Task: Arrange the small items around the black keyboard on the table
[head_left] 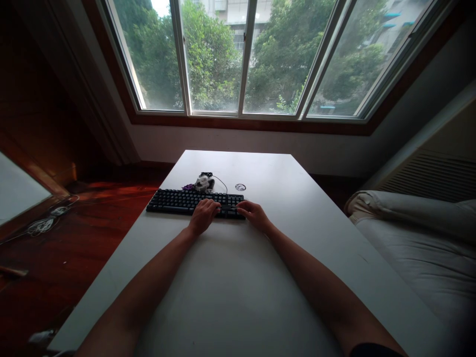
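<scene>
A black full-size keyboard [173,201] lies across the white table in front of me. My left hand [203,214] rests over its right-hand part, the fingers curled together toward the thumb. At the keyboard's right end is my right hand [255,215], its thumb and fingertips brought together in a pinch above the keys. Something small and dark shows between the two hands, too small to name. What either set of fingertips holds cannot be made out.
Behind the keyboard sit a greyish-white bundle [204,184], a small purple item [188,187] and a coiled black cable [206,174]. A small round, patterned flat item [240,187] lies to their right. A pale cushioned seat [409,233] stands right of the table [297,198].
</scene>
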